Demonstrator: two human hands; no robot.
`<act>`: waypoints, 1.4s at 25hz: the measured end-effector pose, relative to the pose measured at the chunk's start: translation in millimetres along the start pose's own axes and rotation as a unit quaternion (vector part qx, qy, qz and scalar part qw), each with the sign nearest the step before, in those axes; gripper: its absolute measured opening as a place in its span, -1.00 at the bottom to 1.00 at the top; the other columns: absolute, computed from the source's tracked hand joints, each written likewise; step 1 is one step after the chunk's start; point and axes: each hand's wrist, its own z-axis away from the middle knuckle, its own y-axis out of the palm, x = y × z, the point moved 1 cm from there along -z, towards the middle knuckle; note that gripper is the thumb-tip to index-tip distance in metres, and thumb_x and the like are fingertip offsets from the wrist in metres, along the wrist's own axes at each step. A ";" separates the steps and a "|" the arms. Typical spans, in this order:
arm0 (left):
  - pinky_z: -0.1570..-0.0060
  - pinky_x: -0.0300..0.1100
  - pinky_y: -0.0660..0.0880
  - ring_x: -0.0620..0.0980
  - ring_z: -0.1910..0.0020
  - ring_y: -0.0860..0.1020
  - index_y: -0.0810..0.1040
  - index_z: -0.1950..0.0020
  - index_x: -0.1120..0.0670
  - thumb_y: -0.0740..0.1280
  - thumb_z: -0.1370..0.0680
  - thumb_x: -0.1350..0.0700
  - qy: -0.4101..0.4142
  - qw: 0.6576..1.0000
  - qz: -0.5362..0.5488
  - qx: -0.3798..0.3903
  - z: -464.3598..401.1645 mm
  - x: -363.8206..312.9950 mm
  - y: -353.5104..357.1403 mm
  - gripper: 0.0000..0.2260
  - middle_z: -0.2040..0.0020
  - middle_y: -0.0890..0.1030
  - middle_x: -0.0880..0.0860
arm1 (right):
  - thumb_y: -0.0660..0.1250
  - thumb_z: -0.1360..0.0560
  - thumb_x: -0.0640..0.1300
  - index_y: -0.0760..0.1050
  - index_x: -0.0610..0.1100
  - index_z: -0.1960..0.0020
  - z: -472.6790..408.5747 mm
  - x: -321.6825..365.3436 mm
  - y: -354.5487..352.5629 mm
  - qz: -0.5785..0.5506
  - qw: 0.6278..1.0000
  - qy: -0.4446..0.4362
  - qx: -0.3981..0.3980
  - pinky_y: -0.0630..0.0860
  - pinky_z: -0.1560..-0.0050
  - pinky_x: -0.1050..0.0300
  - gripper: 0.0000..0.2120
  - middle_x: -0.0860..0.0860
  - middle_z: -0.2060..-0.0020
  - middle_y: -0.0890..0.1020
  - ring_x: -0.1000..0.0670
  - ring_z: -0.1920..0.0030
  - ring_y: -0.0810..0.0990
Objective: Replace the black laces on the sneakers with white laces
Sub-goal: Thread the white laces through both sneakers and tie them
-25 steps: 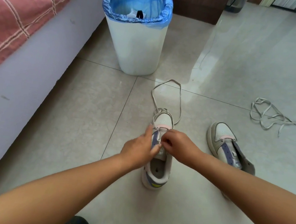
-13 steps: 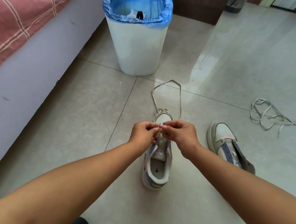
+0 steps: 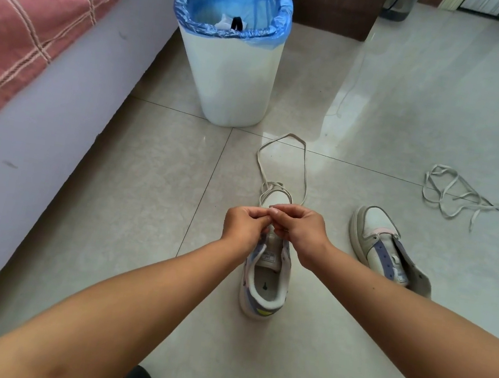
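Both hands meet over the near sneaker on the floor, the left hand and right hand each in a narrow grip pinching the white lace. The pinched end could slip or miss its eyelet, since the long loop trailing toward the bin drags. Compared with half a second ago, the hands sit slightly closer together; the second sneaker and spare lace lie unchanged.

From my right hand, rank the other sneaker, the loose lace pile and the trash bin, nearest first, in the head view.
From the right hand:
1. Other sneaker, on the floor just to its right.
2. Loose lace pile, farther right and ahead.
3. Trash bin, ahead and to the left, by the bed.
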 end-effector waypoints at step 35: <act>-0.28 -0.19 0.41 -0.06 -0.28 0.49 0.56 -0.20 0.23 0.24 -0.51 0.28 0.500 0.756 -0.343 0.244 101.5 3.8 -21.2 -0.72 -0.24 0.57 0.12 | 0.05 -0.61 0.13 0.53 -0.22 0.01 65.0 -4.0 -15.4 -0.086 0.933 0.317 0.146 0.58 0.25 0.12 -0.54 -0.08 0.21 0.62 -0.02 0.27 0.62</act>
